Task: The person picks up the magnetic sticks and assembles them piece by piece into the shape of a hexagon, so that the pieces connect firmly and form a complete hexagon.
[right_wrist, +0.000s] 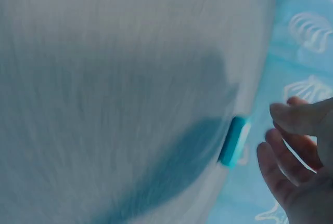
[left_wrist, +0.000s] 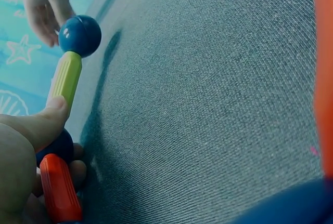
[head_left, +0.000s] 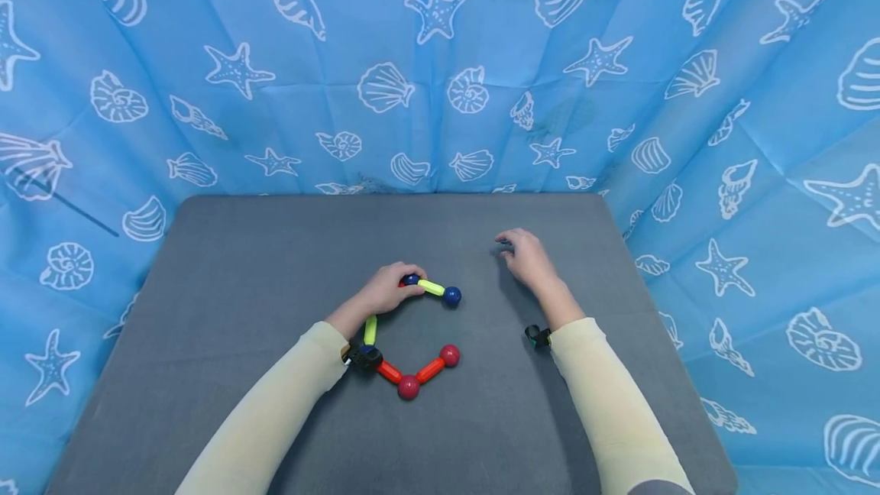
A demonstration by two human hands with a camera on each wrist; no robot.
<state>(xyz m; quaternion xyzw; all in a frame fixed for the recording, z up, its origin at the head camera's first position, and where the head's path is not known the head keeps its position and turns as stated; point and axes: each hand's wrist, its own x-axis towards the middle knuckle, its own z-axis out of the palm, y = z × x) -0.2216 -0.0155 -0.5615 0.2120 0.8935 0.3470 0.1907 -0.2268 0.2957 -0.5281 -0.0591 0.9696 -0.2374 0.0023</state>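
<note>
My left hand grips a chain of building rods and balls near its far end. Its thumb lies over a yellow-green rod and a blue ball, with fingers curled behind. Another blue ball tips this end, and a red rod joins from below. The chain curves back under my left wrist to two red rods and two red balls, one red ball nearest me. My right hand is above the table at the back right, fingers loosely bent and holding nothing. Beyond its fingertips lies a teal-blue rod.
The work surface is a grey cloth-covered table. A blue curtain with white shells and starfish hangs behind it and down the right side. A dark wrist camera sits on my right wrist, at the pale sleeve's cuff.
</note>
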